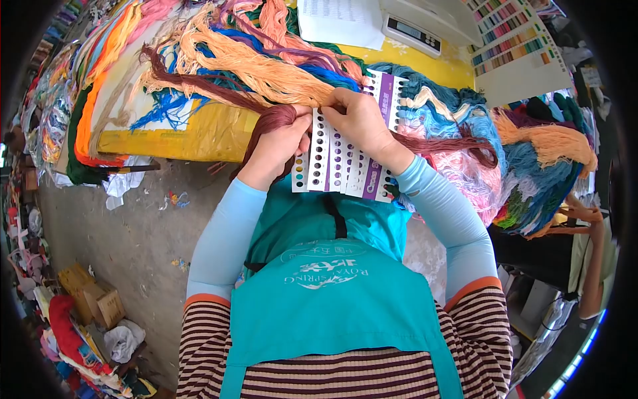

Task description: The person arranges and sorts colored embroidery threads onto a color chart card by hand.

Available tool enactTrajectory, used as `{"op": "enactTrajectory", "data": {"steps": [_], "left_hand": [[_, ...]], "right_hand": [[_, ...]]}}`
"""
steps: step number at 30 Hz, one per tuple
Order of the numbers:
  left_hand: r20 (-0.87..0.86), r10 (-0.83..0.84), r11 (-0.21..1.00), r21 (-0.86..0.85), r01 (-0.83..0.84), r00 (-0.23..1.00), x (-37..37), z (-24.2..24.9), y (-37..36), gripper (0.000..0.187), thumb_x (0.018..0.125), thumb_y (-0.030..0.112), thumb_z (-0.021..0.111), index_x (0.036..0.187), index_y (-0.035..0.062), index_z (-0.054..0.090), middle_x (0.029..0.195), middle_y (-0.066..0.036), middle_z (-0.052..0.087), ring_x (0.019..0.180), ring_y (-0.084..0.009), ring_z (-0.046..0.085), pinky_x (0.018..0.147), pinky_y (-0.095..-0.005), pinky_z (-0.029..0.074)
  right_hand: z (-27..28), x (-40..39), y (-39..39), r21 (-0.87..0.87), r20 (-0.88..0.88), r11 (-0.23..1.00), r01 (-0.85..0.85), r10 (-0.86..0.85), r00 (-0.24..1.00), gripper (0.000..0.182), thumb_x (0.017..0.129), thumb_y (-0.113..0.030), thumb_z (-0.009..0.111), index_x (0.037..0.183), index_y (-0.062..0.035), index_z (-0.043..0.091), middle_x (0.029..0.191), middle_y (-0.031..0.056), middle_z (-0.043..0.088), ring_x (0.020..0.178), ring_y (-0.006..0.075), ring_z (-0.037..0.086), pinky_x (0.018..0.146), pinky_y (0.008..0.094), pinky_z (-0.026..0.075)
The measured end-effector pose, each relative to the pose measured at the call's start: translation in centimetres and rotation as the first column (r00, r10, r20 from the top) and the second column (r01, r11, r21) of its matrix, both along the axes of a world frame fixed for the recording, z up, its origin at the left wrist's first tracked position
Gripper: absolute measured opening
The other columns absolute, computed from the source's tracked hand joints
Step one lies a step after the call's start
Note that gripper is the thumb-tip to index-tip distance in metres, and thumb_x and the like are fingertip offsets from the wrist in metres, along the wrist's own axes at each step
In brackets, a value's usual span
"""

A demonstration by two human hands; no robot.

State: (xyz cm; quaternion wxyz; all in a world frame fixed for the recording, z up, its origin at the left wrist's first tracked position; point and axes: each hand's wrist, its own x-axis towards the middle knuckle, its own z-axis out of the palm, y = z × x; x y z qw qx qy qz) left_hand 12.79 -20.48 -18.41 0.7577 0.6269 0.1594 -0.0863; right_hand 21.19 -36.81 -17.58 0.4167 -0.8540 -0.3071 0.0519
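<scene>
My left hand (282, 143) is wrapped round a skein of maroon thread (276, 118), whose tail stretches left over the yellow table. Its thumb and fingertips are close to the left edge of a white punched thread card (320, 163). My right hand (362, 123) pinches at the top of that card, fingertips pressed together; any strand between them is too small to make out. Several such cards overlap in front of my apron, one with a purple band (384, 100). More maroon thread (458, 144) lies to the right of my right wrist.
Peach skeins (246, 60) and blue thread (166, 110) cover the yellow table (199, 136). Behind stand a printed sheet (339, 23), a scale (412, 33) and a colour chart (515, 50). Bagged skeins (458, 179) hang at right, near another person's arm (593, 259).
</scene>
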Motion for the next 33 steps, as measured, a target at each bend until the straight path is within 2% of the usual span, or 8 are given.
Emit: {"op": "enactTrajectory", "data": {"steps": [5, 12, 16, 19, 20, 23, 27, 33], "left_hand": [[-0.006, -0.095, 0.980, -0.175, 0.093, 0.995, 1.0, -0.2, 0.2, 0.019, 0.099, 0.016, 0.049, 0.092, 0.0027, 0.061, 0.071, 0.000, 0.055, 0.048, -0.0049, 0.045, 0.042, -0.0207, 0.032], [-0.059, -0.104, 0.990, -0.102, 0.098, 0.993, 1.7, -0.3, -0.2, 0.023, 0.100, 0.022, 0.052, 0.082, 0.0087, 0.057, 0.063, 0.004, 0.053, 0.046, -0.0020, 0.043, 0.039, -0.0192, 0.027], [0.087, -0.207, 0.833, 0.539, 0.129, 0.974, 2.0, -2.0, 1.2, 0.022, 0.096, 0.023, 0.052, 0.091, 0.0022, 0.060, 0.069, -0.005, 0.061, 0.056, -0.0169, 0.058, 0.053, -0.0354, 0.045], [0.216, -0.051, 0.825, 0.559, -0.081, 0.975, 0.0, -1.6, 2.7, 0.030, 0.095, 0.029, 0.053, 0.093, 0.0005, 0.060, 0.073, -0.008, 0.063, 0.064, -0.0181, 0.060, 0.060, -0.0380, 0.047], [0.056, -0.007, 0.834, 0.551, -0.025, 0.998, -0.3, -0.8, 3.4, 0.023, 0.095, 0.025, 0.055, 0.096, 0.0032, 0.062, 0.075, -0.004, 0.064, 0.059, -0.0140, 0.056, 0.055, -0.0332, 0.045], [0.074, 0.024, 0.962, 0.269, -0.043, 0.997, -1.0, -0.5, 3.9, 0.020, 0.097, 0.024, 0.054, 0.101, 0.0056, 0.061, 0.079, -0.003, 0.065, 0.054, -0.0056, 0.049, 0.049, -0.0224, 0.039], [-0.052, 0.075, 0.997, -0.031, -0.076, 0.996, -1.2, 0.6, 3.5, 0.023, 0.097, 0.023, 0.058, 0.110, 0.0038, 0.060, 0.088, -0.003, 0.066, 0.055, -0.0046, 0.049, 0.049, -0.0201, 0.036], [0.013, 0.085, 0.996, -0.021, -0.085, 0.996, -1.0, -0.6, 3.2, 0.022, 0.096, 0.024, 0.062, 0.106, 0.0039, 0.060, 0.083, -0.002, 0.063, 0.056, -0.0050, 0.049, 0.048, -0.0202, 0.035]], "right_hand": [[0.1, -0.2, 0.0, -0.020, 0.027, 1.000, 0.005, -0.004, 1.000, 0.013, 0.083, -0.010, 0.065, 0.090, 0.0003, 0.064, 0.075, 0.0132, 0.067, 0.065, 0.0224, 0.065, 0.063, 0.0336, 0.052], [-0.1, 0.7, -0.1, -0.004, -0.119, 0.999, -0.046, 0.045, 0.992, 0.011, 0.084, -0.008, 0.065, 0.091, -0.0009, 0.063, 0.076, 0.0080, 0.066, 0.068, 0.0143, 0.063, 0.063, 0.0297, 0.050], [0.0, 0.7, -0.1, -0.062, -0.128, 0.995, -0.075, 0.066, 0.990, 0.013, 0.084, -0.010, 0.066, 0.093, -0.0007, 0.063, 0.077, 0.0076, 0.066, 0.068, 0.0153, 0.063, 0.063, 0.0296, 0.050], [0.9, 0.7, 0.0, -0.152, -0.128, 0.982, -0.116, 0.097, 0.987, 0.015, 0.084, -0.012, 0.067, 0.095, -0.0007, 0.063, 0.078, 0.0080, 0.067, 0.070, 0.0169, 0.064, 0.065, 0.0302, 0.051], [0.8, 0.9, 0.0, -0.141, -0.145, 0.981, -0.130, 0.110, 0.983, 0.016, 0.084, -0.012, 0.067, 0.095, -0.0009, 0.064, 0.078, 0.0086, 0.067, 0.070, 0.0176, 0.065, 0.066, 0.0307, 0.051], [0.6, 1.0, 0.0, -0.150, -0.154, 0.979, -0.140, 0.116, 0.981, 0.017, 0.084, -0.014, 0.067, 0.095, -0.0011, 0.064, 0.079, 0.0095, 0.068, 0.071, 0.0188, 0.065, 0.067, 0.0312, 0.052], [0.7, 0.7, 0.3, -0.163, -0.148, 0.980, -0.110, 0.086, 0.985, 0.018, 0.085, -0.016, 0.067, 0.095, -0.0015, 0.064, 0.080, 0.0105, 0.068, 0.072, 0.0201, 0.066, 0.068, 0.0318, 0.052], [1.1, 0.2, 0.4, -0.195, -0.119, 0.979, -0.067, 0.044, 0.992, 0.022, 0.087, -0.022, 0.066, 0.095, -0.0027, 0.065, 0.080, 0.0107, 0.069, 0.073, 0.0226, 0.067, 0.068, 0.0336, 0.052]]}}
